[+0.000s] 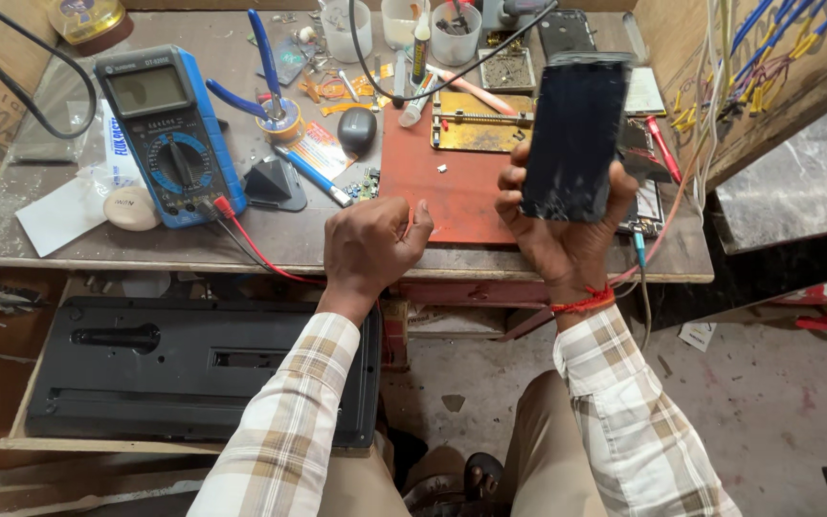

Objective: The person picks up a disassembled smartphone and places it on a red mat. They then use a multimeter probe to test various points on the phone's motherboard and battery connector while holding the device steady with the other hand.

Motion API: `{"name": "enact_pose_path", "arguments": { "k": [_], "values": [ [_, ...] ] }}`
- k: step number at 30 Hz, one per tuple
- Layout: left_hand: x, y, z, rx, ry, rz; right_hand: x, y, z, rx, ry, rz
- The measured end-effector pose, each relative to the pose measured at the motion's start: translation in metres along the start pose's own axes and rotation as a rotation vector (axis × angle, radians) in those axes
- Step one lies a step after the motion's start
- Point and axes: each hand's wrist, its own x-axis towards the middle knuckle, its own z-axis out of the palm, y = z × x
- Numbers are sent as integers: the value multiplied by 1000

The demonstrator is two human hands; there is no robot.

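Fingers [512, 182] of the right hand [567, 235] were clamped around the lower edges of a dark smartphone [574, 139], which stood upright above the near right part of the red mat [452, 187], its glass cracked near the bottom. Left of the phone, the left hand [370, 247] rested at the mat's near edge with its fingers curled together into a loose fist, holding nothing that I could see. By my judgement the step in hand was inspecting the handset, and any further handling would call for a steady grip on that broken glass. Beyond the mat lay a brass-coloured fixture [480, 123]; well to the mat's left, a blue multimeter [169, 134] sat on the desk [69, 244].
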Motion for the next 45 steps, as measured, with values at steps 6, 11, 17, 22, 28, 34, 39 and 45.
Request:
{"name": "enact_pose_path", "arguments": {
  "k": [6, 11, 17, 22, 28, 34, 39, 45],
  "values": [
    [0, 0, 0, -9, 3, -12, -6, -2, -13, 18, -61, -2],
    [2, 2, 1, 6, -18, -29, -9, -2, -12, -40, -95, 22],
    [2, 2, 1, 12, -26, -32, -10, 0, -11, -15, -102, 60],
    [3, 2, 1, 9, -18, -22, -10, 0, -13, -40, -100, 71],
    [2, 3, 0, 0, -24, -31, -10, -1, -16, -52, -122, 88],
    [3, 3, 1, 7, -24, -28, -11, -1, -15, -58, -124, 97],
    [0, 1, -1, -48, -35, -16, -11, 0, -11, -57, -124, 110],
    [-4, -7, -7, -263, -67, -90, -5, -10, 13, -495, -99, 43]
  ]
}}
